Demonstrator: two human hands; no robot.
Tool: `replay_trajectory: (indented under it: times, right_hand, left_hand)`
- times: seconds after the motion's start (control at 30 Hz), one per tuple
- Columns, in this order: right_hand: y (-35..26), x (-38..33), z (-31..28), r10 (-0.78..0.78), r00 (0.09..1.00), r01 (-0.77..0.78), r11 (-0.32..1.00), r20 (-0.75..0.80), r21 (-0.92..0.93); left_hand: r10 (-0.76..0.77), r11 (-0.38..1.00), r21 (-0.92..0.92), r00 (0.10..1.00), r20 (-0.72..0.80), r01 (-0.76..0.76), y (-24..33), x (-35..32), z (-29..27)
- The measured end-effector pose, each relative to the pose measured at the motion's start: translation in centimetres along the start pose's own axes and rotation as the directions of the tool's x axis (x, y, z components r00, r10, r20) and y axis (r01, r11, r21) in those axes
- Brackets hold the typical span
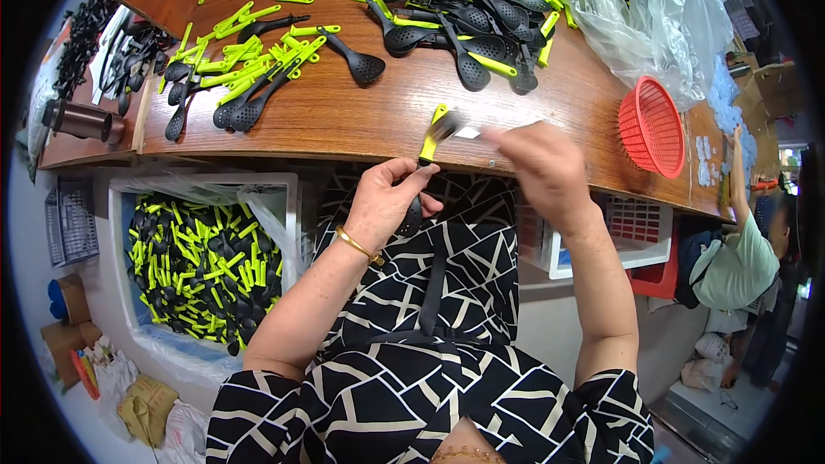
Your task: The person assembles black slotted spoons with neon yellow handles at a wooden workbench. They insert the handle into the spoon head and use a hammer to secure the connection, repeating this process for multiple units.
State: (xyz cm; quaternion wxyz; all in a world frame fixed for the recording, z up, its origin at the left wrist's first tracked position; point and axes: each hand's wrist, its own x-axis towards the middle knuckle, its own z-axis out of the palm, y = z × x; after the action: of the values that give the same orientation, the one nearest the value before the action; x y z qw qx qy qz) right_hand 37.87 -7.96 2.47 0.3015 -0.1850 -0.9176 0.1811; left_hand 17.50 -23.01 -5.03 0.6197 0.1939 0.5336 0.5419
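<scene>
My left hand (387, 198) is closed around the neck of a black slotted spoon (412, 218). Its perforated bowl points down below the fingers, and its yellow-green handle (430, 144) stretches up to the table edge. My right hand (546, 163), smeared by motion, is closed on a small tool (444, 126) with a dark rounded head and a pale shaft. That head overlaps the upper part of the handle in the picture; I cannot tell whether they touch. Beyond my hands, black slotted spoons (364, 66) and loose yellow-green handle pieces (235, 58) lie on the table.
The brown wooden table (326, 125) spans the front. A heap of black spoons (455, 0) lies at the back. Clear plastic bags (653, 17) and a red basket (650, 127) are on the right. A white crate (120, 249) full of spoons is at left. Another person (739, 266) works far right.
</scene>
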Motion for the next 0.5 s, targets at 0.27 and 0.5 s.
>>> replay_trajectory:
  times: [0.27, 0.5]
  right_hand:
    - [3.4, -0.7, -2.3, 0.151, 0.953, -0.120, 0.984, 0.263, -0.131]
    - [8.5, -0.4, -5.7, 0.145, 0.987, -0.105, 0.907, 0.066, -0.408]
  left_hand:
    - [0.061, 0.997, 0.041, 0.997, -0.048, -0.059, 0.1, -0.8, 0.2]
    - [0.592, 0.315, 0.873, 0.796, 0.125, -0.372, -2.3, -4.9, -8.3]
